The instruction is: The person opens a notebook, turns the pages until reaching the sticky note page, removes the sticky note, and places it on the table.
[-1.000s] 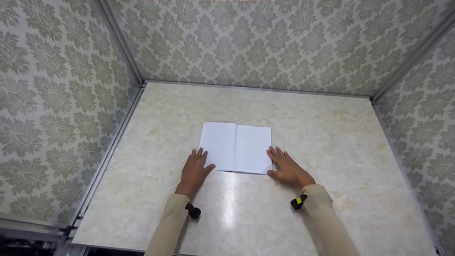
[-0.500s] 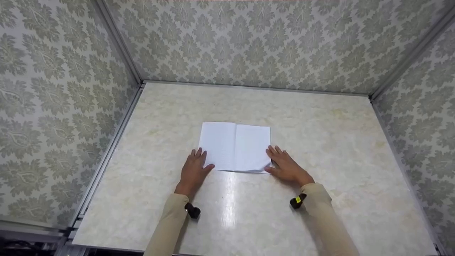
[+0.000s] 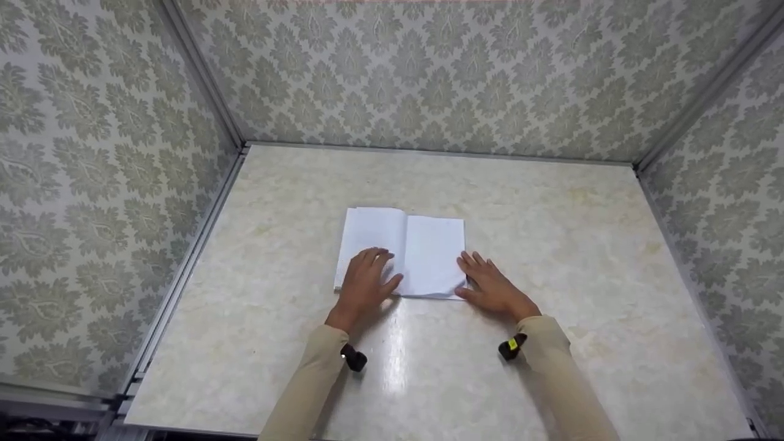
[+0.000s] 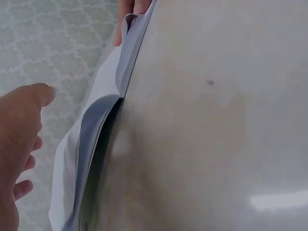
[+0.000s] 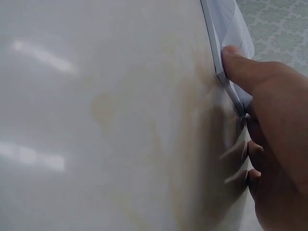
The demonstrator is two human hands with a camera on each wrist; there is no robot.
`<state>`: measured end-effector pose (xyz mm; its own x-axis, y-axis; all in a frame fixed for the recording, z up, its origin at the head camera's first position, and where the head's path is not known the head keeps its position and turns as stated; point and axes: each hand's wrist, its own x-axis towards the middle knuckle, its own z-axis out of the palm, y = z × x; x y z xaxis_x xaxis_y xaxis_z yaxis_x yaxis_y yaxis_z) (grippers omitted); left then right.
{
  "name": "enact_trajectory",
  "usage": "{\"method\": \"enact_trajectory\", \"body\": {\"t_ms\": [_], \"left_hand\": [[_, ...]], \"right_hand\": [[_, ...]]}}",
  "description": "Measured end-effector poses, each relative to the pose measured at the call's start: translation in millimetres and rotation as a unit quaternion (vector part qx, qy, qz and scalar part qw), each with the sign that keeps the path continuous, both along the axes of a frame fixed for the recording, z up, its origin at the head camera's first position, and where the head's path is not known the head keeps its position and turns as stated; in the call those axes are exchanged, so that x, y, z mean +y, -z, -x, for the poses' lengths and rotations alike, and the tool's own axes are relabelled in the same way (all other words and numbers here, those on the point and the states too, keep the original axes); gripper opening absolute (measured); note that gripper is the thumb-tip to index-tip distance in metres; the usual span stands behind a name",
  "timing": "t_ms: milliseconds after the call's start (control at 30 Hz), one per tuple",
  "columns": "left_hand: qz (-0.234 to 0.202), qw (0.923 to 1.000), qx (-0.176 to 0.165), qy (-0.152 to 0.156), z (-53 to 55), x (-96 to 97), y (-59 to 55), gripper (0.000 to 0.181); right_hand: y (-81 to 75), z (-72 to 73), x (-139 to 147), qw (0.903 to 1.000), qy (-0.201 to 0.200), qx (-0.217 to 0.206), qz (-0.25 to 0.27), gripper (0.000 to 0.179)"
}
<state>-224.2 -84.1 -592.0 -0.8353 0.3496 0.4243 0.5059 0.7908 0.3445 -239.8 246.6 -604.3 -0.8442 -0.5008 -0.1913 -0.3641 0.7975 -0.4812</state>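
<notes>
An open notebook (image 3: 435, 251) with white pages lies on the table, its spine running away from me. My left hand (image 3: 365, 278) is over the left page (image 3: 361, 226), thumb toward the spine and fingers loosely bent, holding nothing. In the left wrist view, the left hand (image 4: 19, 139) shows apart from the arched left-side pages (image 4: 91, 130). My right hand (image 3: 493, 288) rests at the notebook's lower right corner. In the right wrist view, the right thumb (image 5: 240, 65) presses on the corner, where a page (image 5: 236, 29) curls up; the other fingertips are down beside the edge.
The notebook is around the middle of a pale marbled table (image 3: 539, 208) with light glare on it. Patterned walls (image 3: 416, 73) with metal framing enclose its back and sides. A small black camera (image 3: 354, 358) sits on the left wrist, another black camera (image 3: 511, 347) on the right.
My left hand has left the notebook's left edge and moved right over the left page. The right page's lower corner has curled up at my right thumb; the right hand has barely moved.
</notes>
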Motion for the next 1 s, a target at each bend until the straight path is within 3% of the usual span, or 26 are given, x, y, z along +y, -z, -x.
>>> {"method": "enact_trajectory", "body": {"t_ms": [167, 333, 533, 700, 800, 867, 1000], "left_hand": [[0.025, 0.9964, 0.008, 0.081, 0.6, 34.0, -3.4, 0.046], [0.091, 0.9902, 0.014, 0.106, -0.4, 63.9, 1.8, 0.046], [0.146, 0.9835, 0.053, 0.093, 1.7, 85.0, 9.4, 0.031], [0.173, 0.9705, 0.149, 0.078, 5.3, 86.4, 12.1, 0.009], [0.175, 0.9613, 0.204, 0.06, 7.2, 84.8, 14.7, 0.006], [0.161, 0.9616, 0.218, 0.046, 7.4, 84.4, 15.6, 0.005], [0.127, 0.9701, 0.207, 0.012, 5.4, 81.6, 11.1, 0.009]], "right_hand": [[-1.7, 1.4, -1, 0.9999, -0.006, 0.008, 0.01, 0.083], [-0.4, 0.5, -2, 1.0, -0.003, 0.009, 0.002, 0.083], [-1.0, -1.0, -1, 1.0, 0.008, 0.003, -0.004, 0.083], [-0.5, 0.7, -1, 0.9999, 0.012, -0.002, 0.001, 0.087], [0.6, 1.2, 0, 0.9999, 0.015, 0.0, 0.002, 0.09], [1.2, 0.7, 0, 0.9998, 0.017, 0.001, 0.006, 0.092], [1.9, 0.3, -2, 0.9997, 0.024, 0.0, 0.006, 0.096]]}}
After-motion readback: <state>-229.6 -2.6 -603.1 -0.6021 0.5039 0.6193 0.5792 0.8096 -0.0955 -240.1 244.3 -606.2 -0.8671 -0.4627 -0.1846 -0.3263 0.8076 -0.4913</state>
